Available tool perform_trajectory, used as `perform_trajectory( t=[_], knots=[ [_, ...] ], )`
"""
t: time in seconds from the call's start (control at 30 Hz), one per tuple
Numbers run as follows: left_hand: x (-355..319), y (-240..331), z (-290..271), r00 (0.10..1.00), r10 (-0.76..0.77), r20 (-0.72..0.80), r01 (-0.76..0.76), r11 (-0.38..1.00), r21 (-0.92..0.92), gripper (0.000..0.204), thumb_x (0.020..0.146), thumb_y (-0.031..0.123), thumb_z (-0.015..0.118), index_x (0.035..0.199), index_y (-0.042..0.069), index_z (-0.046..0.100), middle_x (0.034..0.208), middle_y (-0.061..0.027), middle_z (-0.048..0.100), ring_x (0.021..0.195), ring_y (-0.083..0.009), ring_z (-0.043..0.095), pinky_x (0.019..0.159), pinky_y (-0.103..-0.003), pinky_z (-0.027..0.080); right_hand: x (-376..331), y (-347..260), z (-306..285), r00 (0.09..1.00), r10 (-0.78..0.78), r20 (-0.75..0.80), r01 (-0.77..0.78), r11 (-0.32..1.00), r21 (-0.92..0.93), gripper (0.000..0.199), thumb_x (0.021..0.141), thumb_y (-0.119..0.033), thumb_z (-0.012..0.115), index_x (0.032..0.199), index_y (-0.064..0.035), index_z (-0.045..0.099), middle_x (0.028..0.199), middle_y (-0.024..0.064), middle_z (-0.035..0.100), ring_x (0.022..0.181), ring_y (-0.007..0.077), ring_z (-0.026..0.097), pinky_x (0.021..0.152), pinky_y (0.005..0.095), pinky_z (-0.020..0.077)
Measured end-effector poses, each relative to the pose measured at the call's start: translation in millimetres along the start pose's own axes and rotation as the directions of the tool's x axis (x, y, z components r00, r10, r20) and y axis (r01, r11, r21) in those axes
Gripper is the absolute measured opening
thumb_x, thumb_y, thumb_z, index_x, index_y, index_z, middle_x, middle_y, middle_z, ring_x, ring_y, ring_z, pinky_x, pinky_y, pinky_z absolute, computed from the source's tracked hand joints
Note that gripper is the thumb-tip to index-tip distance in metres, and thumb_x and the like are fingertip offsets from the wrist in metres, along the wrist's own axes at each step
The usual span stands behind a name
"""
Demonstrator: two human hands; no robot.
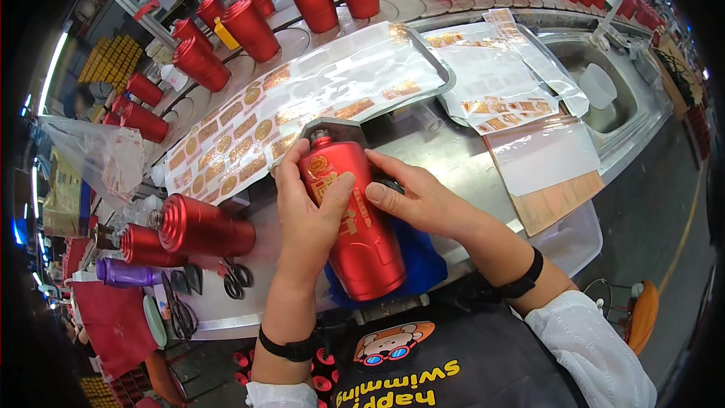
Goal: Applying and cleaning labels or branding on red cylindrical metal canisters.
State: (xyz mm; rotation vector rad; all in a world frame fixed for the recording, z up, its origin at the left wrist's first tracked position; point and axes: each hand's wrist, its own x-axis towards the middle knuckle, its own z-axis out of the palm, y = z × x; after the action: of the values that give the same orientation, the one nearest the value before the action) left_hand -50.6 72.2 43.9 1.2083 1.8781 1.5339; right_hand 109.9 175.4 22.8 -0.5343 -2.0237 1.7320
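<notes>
Your left hand wraps the red bottle at its shoulder, thumb pressing the gold label; your right hand pinches the same label from 3 o'clock. Bottle lies tilted on a blue cloth, bench centre. Likely rigid, glossy, slippery, heavy: hold the body, not the neck.

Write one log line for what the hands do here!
left hand: holds red bottle | right hand: presses gold label | under: blue cloth
</notes>
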Motion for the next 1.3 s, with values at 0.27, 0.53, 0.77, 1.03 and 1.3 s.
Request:
perform_trajectory(
  t=[0.27,0.53,0.77,1.03,1.3],
  knots=[
    [-4,-1,-3,0.999,0.003,0.034,-0.003,1.000,-0.005,0.075,0.082,0.032,0.072,0.137,-0.006,0.037,0.132,-0.0206,0.044,0.122,-0.0273,0.047,0.103,-0.037,0.038,1,2,1,1.000,0.005,-0.014,-0.005,1.000,0.004,0.082,0.092,-0.050,0.057,0.141,0.0102,0.033,0.137,0.0307,0.046,0.128,0.0365,0.048,0.104,0.0394,0.0397],
    [-28,-1,-3,0.996,0.001,0.091,0.028,0.945,-0.326,0.100,0.080,0.029,0.074,0.149,-0.002,0.009,0.140,-0.0202,0.034,0.125,-0.0248,0.044,0.104,-0.036,0.039,1,2,3,1.000,-0.024,-0.003,0.024,1.000,-0.016,0.088,0.087,-0.051,0.063,0.141,0.0105,0.032,0.136,0.0316,0.046,0.129,0.0366,0.047,0.105,0.0397,0.0391],
    [-32,-3,-5,0.994,-0.018,0.111,0.069,0.879,-0.471,0.099,0.081,0.029,0.073,0.150,0.000,0.008,0.139,-0.0188,0.035,0.125,-0.0244,0.045,0.103,-0.036,0.040,3,-1,2,0.999,0.024,0.022,-0.024,1.000,0.002,0.091,0.086,-0.052,0.065,0.143,0.0097,0.030,0.138,0.0299,0.046,0.131,0.0354,0.045,0.106,0.0394,0.0376],
    [-34,-11,-7,0.990,0.051,0.131,0.028,0.841,-0.541,0.090,0.089,0.028,0.065,0.151,0.001,0.007,0.145,-0.0177,0.030,0.132,-0.0243,0.037,0.109,-0.036,0.033,3,0,4,0.999,-0.008,0.053,0.007,1.000,0.016,0.089,0.087,-0.052,0.064,0.143,0.0081,0.030,0.137,0.0288,0.047,0.131,0.0339,0.045,0.106,0.0386,0.0367],
    [-17,-13,-13,0.997,-0.015,0.071,0.052,0.833,-0.551,0.064,0.095,0.027,0.057,0.144,-0.002,0.029,0.135,-0.0142,0.043,0.122,-0.0175,0.045,0.102,-0.031,0.038,3,-1,3,0.998,-0.017,0.054,0.018,1.000,-0.025,0.085,0.088,-0.049,0.064,0.144,0.0061,0.031,0.139,0.0268,0.046,0.132,0.0321,0.044,0.107,0.0376,0.0358]
  ],
)
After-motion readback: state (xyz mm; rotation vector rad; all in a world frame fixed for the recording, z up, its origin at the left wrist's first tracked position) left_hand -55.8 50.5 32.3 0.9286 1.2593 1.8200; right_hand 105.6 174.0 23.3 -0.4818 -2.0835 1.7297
